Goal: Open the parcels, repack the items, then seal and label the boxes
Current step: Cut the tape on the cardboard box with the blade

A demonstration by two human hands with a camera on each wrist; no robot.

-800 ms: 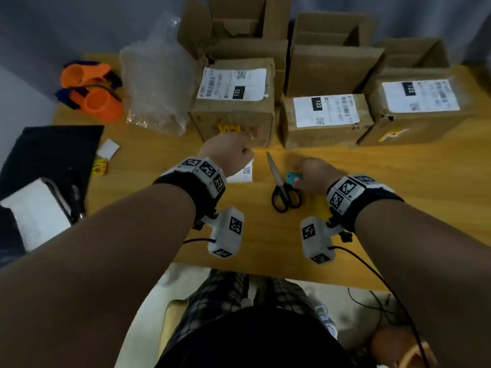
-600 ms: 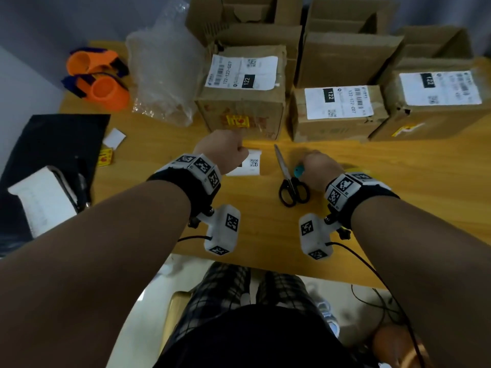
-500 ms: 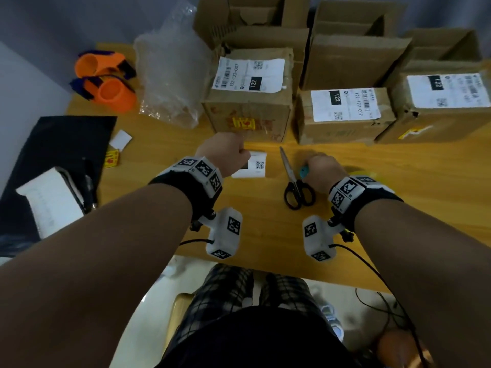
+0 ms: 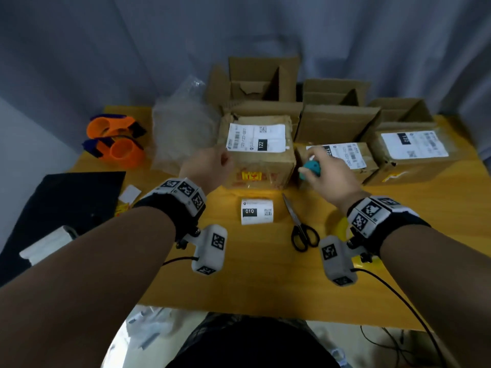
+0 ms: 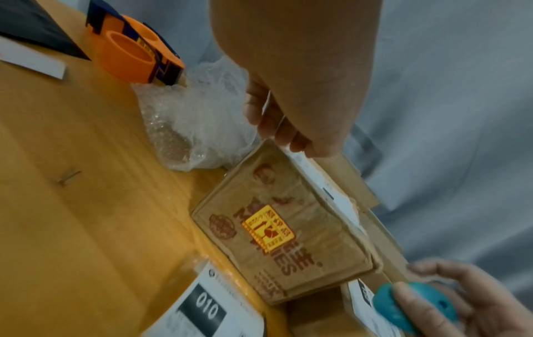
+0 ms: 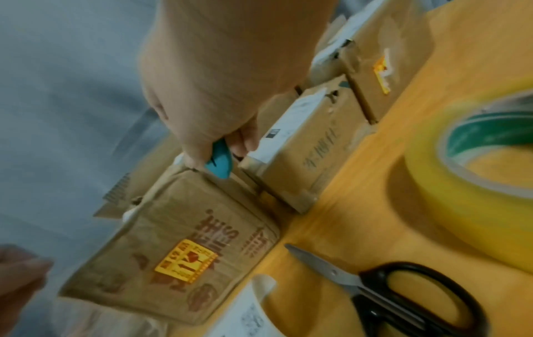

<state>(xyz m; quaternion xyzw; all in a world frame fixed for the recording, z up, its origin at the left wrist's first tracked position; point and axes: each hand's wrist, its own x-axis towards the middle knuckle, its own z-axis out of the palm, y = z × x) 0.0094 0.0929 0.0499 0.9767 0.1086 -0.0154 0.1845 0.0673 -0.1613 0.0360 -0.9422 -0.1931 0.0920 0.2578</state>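
Three sealed, labelled parcels stand in a row. On the top left corner of the left parcel, which bears a yellow sticker, lie the curled fingers of my left hand. My right hand grips a small teal cutter in the air. The cutter's tip hovers at that parcel's top right corner, beside the middle parcel. The right parcel stands further along.
Black scissors, a label roll marked 010 and a yellow tape roll lie near the front. Open empty boxes stand behind. Bubble wrap, orange tape dispensers and a black mat are left.
My right hand lifted the teal cutter off the table, from beside the scissors up to the parcels. My left hand rose from near the label roll to the left parcel's corner.
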